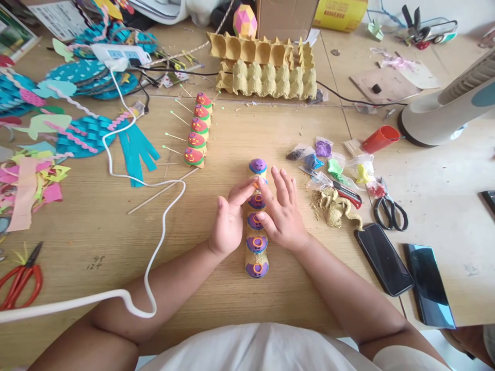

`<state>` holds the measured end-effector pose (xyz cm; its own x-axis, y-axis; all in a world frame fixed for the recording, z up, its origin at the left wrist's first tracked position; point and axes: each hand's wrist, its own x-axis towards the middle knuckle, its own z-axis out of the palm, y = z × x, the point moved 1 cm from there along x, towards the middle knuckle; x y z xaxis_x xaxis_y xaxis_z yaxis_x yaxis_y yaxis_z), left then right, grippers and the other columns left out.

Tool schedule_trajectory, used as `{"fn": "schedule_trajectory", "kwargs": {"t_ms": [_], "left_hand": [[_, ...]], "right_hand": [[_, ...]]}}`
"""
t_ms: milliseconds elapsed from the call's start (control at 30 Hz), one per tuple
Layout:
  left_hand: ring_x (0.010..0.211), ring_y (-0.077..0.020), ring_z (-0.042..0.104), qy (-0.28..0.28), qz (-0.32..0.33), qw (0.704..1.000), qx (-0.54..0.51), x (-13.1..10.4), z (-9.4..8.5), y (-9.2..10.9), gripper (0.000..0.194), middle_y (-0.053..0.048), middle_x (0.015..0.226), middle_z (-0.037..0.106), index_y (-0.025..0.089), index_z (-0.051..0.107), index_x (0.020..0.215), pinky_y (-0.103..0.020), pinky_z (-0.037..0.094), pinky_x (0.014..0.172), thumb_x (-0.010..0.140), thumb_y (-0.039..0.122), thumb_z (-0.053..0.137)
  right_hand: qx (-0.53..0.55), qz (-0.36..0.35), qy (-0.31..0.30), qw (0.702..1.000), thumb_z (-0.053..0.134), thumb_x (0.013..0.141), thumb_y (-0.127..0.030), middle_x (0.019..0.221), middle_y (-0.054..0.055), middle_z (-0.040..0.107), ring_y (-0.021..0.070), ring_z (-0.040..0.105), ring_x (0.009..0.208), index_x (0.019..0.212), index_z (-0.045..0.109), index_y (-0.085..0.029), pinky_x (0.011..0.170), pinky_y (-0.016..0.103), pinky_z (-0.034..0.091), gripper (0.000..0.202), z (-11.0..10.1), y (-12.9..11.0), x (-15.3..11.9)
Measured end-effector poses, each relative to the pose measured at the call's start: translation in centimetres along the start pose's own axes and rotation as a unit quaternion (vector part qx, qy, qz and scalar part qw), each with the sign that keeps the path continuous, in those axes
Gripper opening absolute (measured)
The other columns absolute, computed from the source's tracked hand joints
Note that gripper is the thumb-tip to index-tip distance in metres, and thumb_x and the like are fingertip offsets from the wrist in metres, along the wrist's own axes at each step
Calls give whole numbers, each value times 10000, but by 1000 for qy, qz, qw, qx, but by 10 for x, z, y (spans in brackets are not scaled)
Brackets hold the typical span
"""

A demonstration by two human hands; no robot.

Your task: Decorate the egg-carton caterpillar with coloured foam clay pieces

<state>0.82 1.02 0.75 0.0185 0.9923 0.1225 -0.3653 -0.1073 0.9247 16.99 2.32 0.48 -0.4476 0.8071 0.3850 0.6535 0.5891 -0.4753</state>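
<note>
A strip of egg carton cups stands upright on the table before me, its cups covered in purple clay with blue rims. Several cups carry small orange clay rings. My left hand is on the left of the strip, thumb apart and fingers stretched toward the second cup from the far end. From the other side my right hand reaches to the same cup with its fingers spread. A bit of orange clay shows where the two index fingertips meet over that cup, partly hidden by them.
A finished-looking red and green carton strip with pins lies further left. White cord winds across the left side. At right are clay bags, a utility knife, scissors and phones. Egg cartons lie behind.
</note>
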Motion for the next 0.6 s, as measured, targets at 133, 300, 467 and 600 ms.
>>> {"fn": "schedule_trajectory", "kwargs": {"t_ms": [133, 300, 467, 600], "left_hand": [[1534, -300, 449, -22, 19, 999, 37, -1, 1, 0, 789, -55, 1507, 628, 318, 771, 1294, -513, 290, 1335, 982, 808, 238], [1547, -301, 430, -25, 44, 997, 62, -2, -1, -2, 794, -53, 1524, 614, 325, 749, 1328, -520, 285, 1337, 985, 807, 220], [1568, -302, 407, -13, 13, 999, 46, -2, -2, -2, 796, -51, 1584, 571, 329, 712, 1378, -511, 326, 1317, 967, 828, 249], [1578, -315, 395, -27, -23, 999, 6, -2, 0, 0, 835, -76, 1590, 563, 315, 681, 1412, -526, 373, 1286, 945, 857, 251]], "right_hand": [[3, 22, 4, 1000, 403, 1056, -583, 1802, 105, 142, 388, 117, 1671, 1708, 135, -345, 1304, 698, 120, 743, 0, 3, 0], [3, 9, -2, 1000, 425, 1037, -624, 1797, 137, 156, 406, 116, 1668, 1705, 174, -311, 1297, 713, 119, 779, 0, 2, 1], [-11, -11, -14, 1000, 473, 1016, -644, 1780, 143, 223, 418, 139, 1662, 1670, 308, -316, 1294, 729, 104, 750, 1, -3, 1], [-17, -25, -26, 999, 504, 983, -693, 1768, 133, 266, 422, 153, 1659, 1641, 381, -325, 1298, 729, 101, 764, 2, -5, 0]]}}
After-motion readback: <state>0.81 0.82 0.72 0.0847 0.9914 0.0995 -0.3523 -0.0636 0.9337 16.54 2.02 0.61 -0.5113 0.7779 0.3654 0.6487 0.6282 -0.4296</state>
